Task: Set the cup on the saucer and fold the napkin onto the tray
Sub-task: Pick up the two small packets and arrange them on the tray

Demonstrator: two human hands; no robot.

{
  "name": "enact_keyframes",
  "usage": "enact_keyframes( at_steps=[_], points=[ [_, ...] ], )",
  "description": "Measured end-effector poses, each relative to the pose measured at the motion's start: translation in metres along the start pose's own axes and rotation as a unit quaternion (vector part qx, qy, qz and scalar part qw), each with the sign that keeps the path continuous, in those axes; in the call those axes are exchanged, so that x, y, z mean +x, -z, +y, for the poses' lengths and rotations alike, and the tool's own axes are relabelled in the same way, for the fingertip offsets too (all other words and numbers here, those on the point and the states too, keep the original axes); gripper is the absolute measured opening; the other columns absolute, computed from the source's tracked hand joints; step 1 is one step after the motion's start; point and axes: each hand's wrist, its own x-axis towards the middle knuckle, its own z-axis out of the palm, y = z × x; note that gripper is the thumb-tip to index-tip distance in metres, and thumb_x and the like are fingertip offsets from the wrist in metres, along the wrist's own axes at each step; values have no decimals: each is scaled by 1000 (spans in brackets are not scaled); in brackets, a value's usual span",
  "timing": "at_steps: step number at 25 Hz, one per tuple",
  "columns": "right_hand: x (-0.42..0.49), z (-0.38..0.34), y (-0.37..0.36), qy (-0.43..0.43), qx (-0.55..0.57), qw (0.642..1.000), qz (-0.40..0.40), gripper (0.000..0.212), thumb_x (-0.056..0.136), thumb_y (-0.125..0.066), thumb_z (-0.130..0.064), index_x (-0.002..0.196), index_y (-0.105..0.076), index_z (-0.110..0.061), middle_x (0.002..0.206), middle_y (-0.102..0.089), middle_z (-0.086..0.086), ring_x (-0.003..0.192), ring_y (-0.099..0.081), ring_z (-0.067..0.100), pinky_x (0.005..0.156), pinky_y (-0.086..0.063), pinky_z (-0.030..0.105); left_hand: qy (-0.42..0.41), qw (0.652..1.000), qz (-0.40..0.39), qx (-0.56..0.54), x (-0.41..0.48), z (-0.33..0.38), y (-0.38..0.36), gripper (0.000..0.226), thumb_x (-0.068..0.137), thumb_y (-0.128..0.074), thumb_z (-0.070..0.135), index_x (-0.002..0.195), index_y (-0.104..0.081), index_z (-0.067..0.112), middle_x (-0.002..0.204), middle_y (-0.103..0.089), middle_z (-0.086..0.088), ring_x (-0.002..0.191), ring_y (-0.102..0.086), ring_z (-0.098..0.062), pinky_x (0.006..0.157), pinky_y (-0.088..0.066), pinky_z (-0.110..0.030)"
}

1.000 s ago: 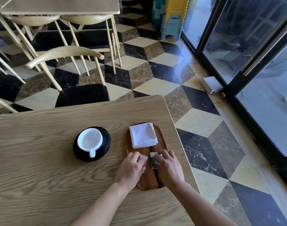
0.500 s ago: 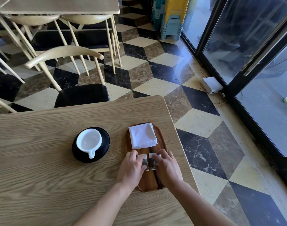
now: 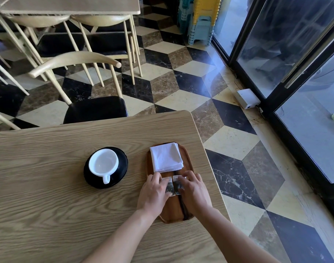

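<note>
head view, left hand (image 3: pixel 155 192) fingers flat on a packet (image 3: pixel 169 186), right hand (image 3: pixel 194 192) fingers flat on another

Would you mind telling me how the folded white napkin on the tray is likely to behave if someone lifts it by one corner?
The napkin shows several loose layers at its near edge, so it would probably droop and unfold. It looks thin and likely light. Lying flat on the tray, it should slide rather than roll when pushed.
</note>
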Motion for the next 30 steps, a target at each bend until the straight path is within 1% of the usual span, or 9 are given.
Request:
enact_keyframes(
  at_steps=[4, 9, 11, 14, 19, 23, 26, 30],
  points=[
    [1, -1, 1, -1, 7, 1000, -1, 33, 93, -52, -19, 124, -60, -22, 131, -51, -3, 111, -46, 24, 88, -49, 37, 2, 1000, 2, -7, 0, 1, 1, 50, 83, -71, 37, 130, -54, 29, 106, -48, 4, 100, -48, -15, 87, -52, -30],
    [-1, 1, 2, -5, 4, 1000, 1, 35, 91, -53, -16, 125, -60, -23, 130, -51, -2, 111, -46, 24, 86, -50, 38, -1, 1000, 12, 0, -5, -4, 2, 53, 83, -72, 36, 132, -53, 31, 104, -51, 6, 97, -50, -12, 83, -53, -27],
    [0, 0, 2, -4, 9, 1000, -2, 34, 91, -52, -15, 124, -60, -22, 130, -51, -2, 110, -46, 24, 85, -50, 39, 2, 1000, 9, 2, -4, -2, 3, 51, 84, -70, 37, 132, -52, 31, 105, -50, 5, 98, -49, -13, 84, -53, -27],
    [1, -2, 4, -8, 24, 1000, 3, 32, 91, -54, -17, 122, -61, -21, 130, -51, -2, 111, -46, 25, 84, -52, 40, 8, 1000, 14, -8, -3, 0, 3, 47, 84, -70, 38, 127, -55, 29, 105, -50, 5, 100, -50, -13, 84, -53, -27],
    [0, -1, 4, -14, 24, 1000, 6, 33, 92, -54, -16, 123, -61, -23, 130, -52, -2, 112, -47, 25, 84, -52, 40, 11, 1000, 7, -7, -5, -2, 2, 48, 84, -70, 37, 130, -56, 28, 106, -51, 4, 101, -50, -14, 87, -53, -27],
    [1, -2, 3, -5, 24, 1000, 15, 32, 90, -54, -11, 119, -63, -21, 125, -55, -1, 105, -49, 26, 80, -52, 38, 13, 1000, 6, 4, -5, -1, 2, 43, 84, -69, 38, 123, -60, 24, 104, -52, 4, 98, -50, -14, 88, -52, -29],
    [0, 0, 2, -3, 34, 999, 27, 32, 88, -58, -10, 118, -64, -22, 123, -57, -4, 102, -49, 26, 77, -52, 38, 17, 1000, 11, 5, -7, -4, 1, 43, 82, -72, 38, 121, -62, 23, 100, -52, 4, 96, -51, -14, 84, -53, -27],
    [-1, 0, 1, 3, 25, 999, 23, 33, 89, -56, -10, 119, -64, -22, 124, -58, -5, 100, -49, 24, 78, -51, 36, 23, 1000, 7, 11, -8, -4, 1, 40, 82, -72, 38, 116, -63, 21, 99, -51, 4, 95, -51, -14, 81, -53, -27]
  ],
)
